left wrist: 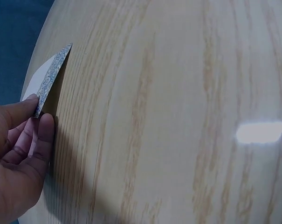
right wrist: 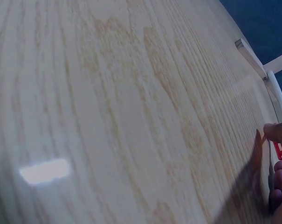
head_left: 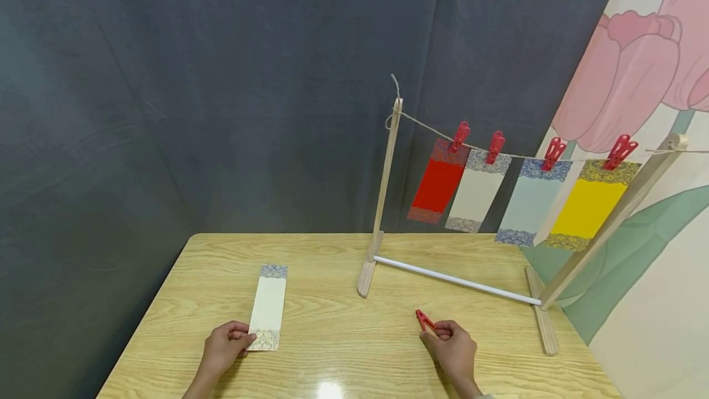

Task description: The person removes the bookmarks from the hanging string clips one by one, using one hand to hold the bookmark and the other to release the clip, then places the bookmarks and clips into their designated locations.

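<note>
A cream paper strip [head_left: 268, 306] with patterned ends lies on the wooden table [head_left: 343, 350]. My left hand [head_left: 224, 345] pinches its near end, and the left wrist view shows that strip [left wrist: 51, 74] lifted at the corner between thumb and fingers [left wrist: 38, 140]. My right hand [head_left: 451, 346] pinches a red clothespin [head_left: 424, 320] just above the tabletop; in the right wrist view only a bit of the clothespin [right wrist: 280, 150] shows beside my fingertips [right wrist: 277, 132].
A wooden drying rack [head_left: 382, 202] with a white base bar [head_left: 456, 280] stands at the table's back right. Its string [head_left: 515, 154] carries several coloured strips held by red clothespins [head_left: 460, 136]. A dark curtain hangs behind, a tulip wall on the right.
</note>
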Demonstrator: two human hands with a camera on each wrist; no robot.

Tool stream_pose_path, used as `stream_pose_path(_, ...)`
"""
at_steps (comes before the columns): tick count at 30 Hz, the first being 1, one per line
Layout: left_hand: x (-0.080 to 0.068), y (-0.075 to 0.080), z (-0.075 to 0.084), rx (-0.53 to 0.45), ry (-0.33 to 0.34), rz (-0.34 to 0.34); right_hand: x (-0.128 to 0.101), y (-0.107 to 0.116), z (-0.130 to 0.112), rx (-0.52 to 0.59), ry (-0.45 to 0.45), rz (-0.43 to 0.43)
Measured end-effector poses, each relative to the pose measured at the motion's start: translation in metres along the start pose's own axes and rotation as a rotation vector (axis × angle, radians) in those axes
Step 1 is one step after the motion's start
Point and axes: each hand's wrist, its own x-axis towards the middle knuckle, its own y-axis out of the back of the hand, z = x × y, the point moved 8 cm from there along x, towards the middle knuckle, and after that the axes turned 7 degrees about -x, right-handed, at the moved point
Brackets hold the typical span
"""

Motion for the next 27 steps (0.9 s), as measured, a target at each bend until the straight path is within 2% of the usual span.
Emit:
stream_pose_path(9,-0.004,-0.002,0.009,0.110,-0.065,-0.008,0.000,-0.003,0.000,-0.036,0.016,-0.018)
stream_pose_path(14,-0.004,-0.002,0.010,0.150,-0.076,0.000,-0.001,-0.003,-0.001,-0.063,0.024,-0.020)
stream_pose_path(20,-0.004,-0.002,0.014,0.252,-0.110,-0.007,-0.001,-0.006,-0.001,-0.070,0.029,-0.056)
stream_pose_path(27,-0.003,-0.002,0.013,0.267,-0.090,-0.019,-0.001,-0.007,-0.003,-0.061,0.017,-0.077)
